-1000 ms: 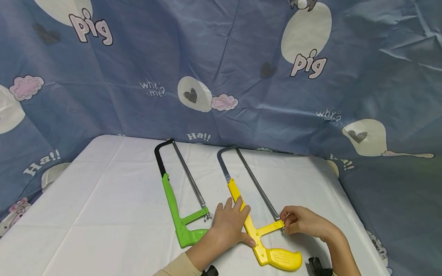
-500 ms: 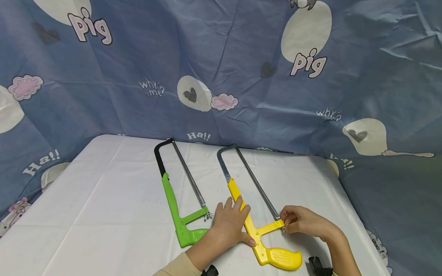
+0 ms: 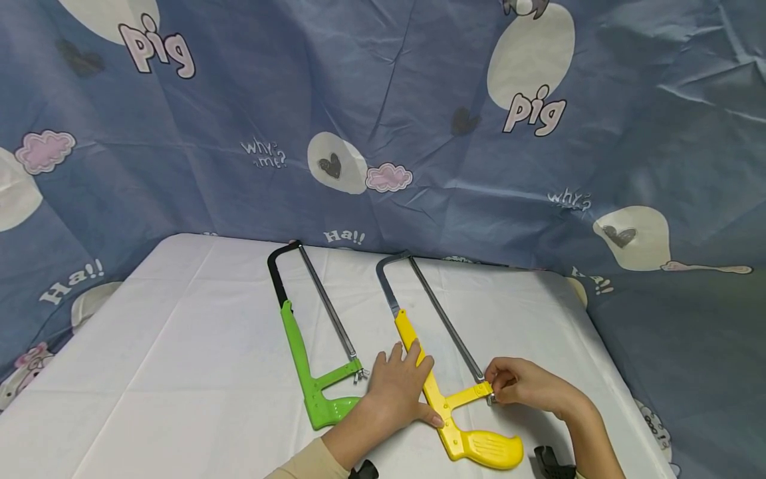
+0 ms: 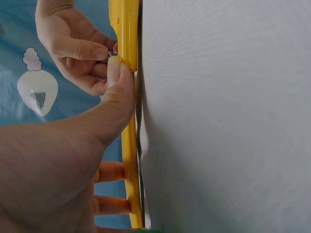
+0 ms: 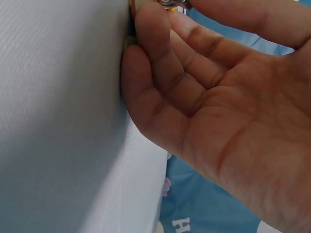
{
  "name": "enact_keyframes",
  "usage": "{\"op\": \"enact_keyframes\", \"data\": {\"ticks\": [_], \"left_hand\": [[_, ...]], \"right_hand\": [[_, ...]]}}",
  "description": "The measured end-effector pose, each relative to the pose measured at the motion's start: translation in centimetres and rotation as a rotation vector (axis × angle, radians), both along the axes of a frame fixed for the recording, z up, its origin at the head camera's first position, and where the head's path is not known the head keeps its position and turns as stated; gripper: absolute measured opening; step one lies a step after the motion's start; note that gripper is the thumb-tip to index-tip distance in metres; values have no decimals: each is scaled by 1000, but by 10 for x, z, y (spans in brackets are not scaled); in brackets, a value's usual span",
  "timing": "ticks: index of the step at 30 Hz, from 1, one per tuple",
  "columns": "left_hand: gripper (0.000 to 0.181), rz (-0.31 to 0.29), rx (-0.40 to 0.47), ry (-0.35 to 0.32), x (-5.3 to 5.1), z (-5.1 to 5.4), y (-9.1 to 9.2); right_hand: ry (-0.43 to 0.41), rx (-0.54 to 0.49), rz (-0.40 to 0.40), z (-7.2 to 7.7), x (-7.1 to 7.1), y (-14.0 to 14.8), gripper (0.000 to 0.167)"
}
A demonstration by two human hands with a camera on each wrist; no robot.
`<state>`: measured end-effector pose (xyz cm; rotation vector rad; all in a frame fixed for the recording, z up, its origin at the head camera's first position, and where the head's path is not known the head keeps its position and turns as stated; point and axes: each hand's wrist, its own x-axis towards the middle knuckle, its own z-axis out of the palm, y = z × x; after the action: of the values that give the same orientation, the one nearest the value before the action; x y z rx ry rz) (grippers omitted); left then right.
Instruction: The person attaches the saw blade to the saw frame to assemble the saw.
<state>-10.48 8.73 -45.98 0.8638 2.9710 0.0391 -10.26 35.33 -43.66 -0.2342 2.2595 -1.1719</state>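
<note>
A yellow-framed hacksaw [image 3: 491, 451] lies on the white-covered table. My left hand [image 3: 391, 392] rests on its yellow bar with fingers spread, the thumb low on the frame near the handle. In the left wrist view, several fingers [image 4: 112, 204] touch the bar's side. At the near end of the blade, my right hand [image 3: 532, 387] pinches the small metal wing nut [image 3: 491, 400] between thumb and fingers; most of the nut is hidden. In the right wrist view, the shiny wing nut [image 5: 170, 4] shows at the top edge by the fingertips.
Left of the yellow one lies a green-framed hacksaw [image 3: 297, 346], its handle partly behind my left forearm. The white table [image 3: 179, 372] ends at a blue printed cloth [image 3: 419, 133] at the back. A black wrist strap [image 3: 553, 462] sits below my right hand.
The wing nut shows at a slightly different angle under my right fingertips. My left hand and both hacksaws stay essentially in place.
</note>
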Motion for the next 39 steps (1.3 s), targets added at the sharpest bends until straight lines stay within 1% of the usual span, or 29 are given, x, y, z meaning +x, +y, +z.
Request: {"op": "enact_keyframes", "data": {"ticks": [5,9,16,26,32,39], "left_hand": [[100,1,-5,-11,2,5,-1],[99,-4,5,-18,2,7,-1],[99,-7,8,-25,2,5,-1],[100,-5,11,-31,2,5,-2],[100,-13,22,-34,1,3,-2],[99,-8,22,-39,2,6,-2]], "right_hand": [[-14,-18,-17,-1,0,0,27],[-14,-18,-31,-1,-1,0,25],[-18,-6,-47,-3,0,0,24],[9,2,-37,-1,0,0,24],[25,26,-40,-3,-2,-1,23],[42,44,-46,-4,-2,-1,22]]}}
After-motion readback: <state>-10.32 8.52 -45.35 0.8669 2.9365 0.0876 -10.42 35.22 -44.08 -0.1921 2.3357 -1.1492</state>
